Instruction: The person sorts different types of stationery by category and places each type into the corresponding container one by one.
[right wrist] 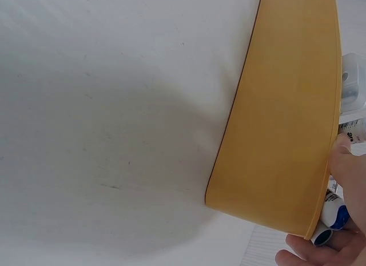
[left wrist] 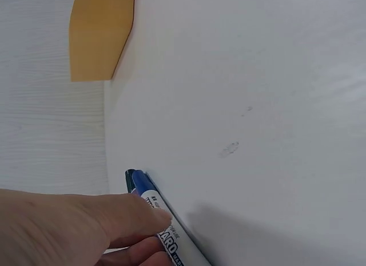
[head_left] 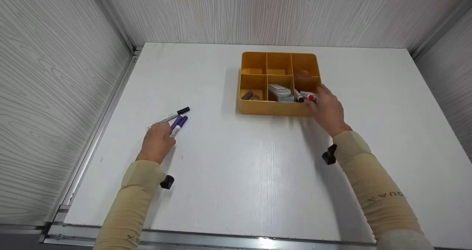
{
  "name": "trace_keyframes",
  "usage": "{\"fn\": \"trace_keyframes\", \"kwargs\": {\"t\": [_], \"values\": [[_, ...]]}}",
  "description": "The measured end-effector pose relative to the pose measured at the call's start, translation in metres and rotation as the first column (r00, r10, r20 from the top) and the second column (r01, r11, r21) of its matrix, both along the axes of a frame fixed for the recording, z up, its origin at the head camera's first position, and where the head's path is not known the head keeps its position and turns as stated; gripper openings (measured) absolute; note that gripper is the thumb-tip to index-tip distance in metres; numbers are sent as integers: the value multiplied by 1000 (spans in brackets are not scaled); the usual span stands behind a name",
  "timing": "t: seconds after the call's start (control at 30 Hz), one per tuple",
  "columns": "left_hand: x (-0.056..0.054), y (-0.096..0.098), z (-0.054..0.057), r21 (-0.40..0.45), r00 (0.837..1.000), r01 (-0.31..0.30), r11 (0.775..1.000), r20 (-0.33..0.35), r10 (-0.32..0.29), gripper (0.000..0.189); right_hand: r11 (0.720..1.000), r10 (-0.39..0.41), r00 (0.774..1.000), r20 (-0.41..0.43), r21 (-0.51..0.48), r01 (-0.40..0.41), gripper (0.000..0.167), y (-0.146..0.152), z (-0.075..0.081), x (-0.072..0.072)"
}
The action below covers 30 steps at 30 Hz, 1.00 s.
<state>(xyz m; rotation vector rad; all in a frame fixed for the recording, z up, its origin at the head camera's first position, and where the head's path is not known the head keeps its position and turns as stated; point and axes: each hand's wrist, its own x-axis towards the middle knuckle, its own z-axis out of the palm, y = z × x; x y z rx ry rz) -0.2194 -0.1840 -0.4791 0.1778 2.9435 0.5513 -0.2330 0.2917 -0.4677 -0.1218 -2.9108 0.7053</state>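
My left hand [head_left: 156, 141] grips a whiteboard marker [left wrist: 166, 229] between thumb and curled fingers, low over the left part of the table. Two purple-capped markers [head_left: 179, 124] show beyond its fingers in the head view. Just above them lies a black-capped marker [head_left: 173, 114], its rear end reaching behind the hand. My right hand [head_left: 328, 111] holds the front right corner of a yellow divided box [head_left: 274, 108]. Its thumb is at the front rim and its fingers lie along the right side. A black-capped marker [head_left: 298, 96] and a red-ended marker [head_left: 309, 96] lean there; a blue-ended one [right wrist: 336, 213] pokes past the rim.
The box has several compartments. Clear plastic cases [head_left: 281, 92] fill the front middle one, and a small brown piece [head_left: 247, 95] lies in the front left one. Pale wood-grain walls [head_left: 236, 17] enclose the white table [head_left: 228, 176]; a metal rail [head_left: 221, 239] runs along its front.
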Motion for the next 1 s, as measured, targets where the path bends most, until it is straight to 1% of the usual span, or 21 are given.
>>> {"fn": "trace_keyframes", "kwargs": {"t": [0.17,0.3,0.4,0.6,0.73,0.87,1.0], "values": [[1,-1,-4,9,999,6,1000,-48,-5,7,1000,-6,1000,29,-15,7,61,0,2,0],[3,0,-5,4,998,-3,1000,-62,3,6,1000,-6,999,34,-26,7,61,0,2,0],[4,0,-6,1,999,-9,1000,-44,9,7,1000,-4,999,32,-20,5,61,0,1,-1],[2,3,-6,-10,1000,-19,1000,18,19,10,1000,-7,999,44,-7,8,63,2,1,-1],[0,7,-5,-8,996,-32,999,79,33,13,1000,-15,998,54,-17,16,63,2,1,-1],[-2,12,-2,33,993,-37,999,112,33,12,999,-17,997,77,-33,20,65,1,1,-2],[-4,19,2,88,994,-34,996,110,24,16,999,-14,997,73,-41,17,64,1,1,-1]]}}
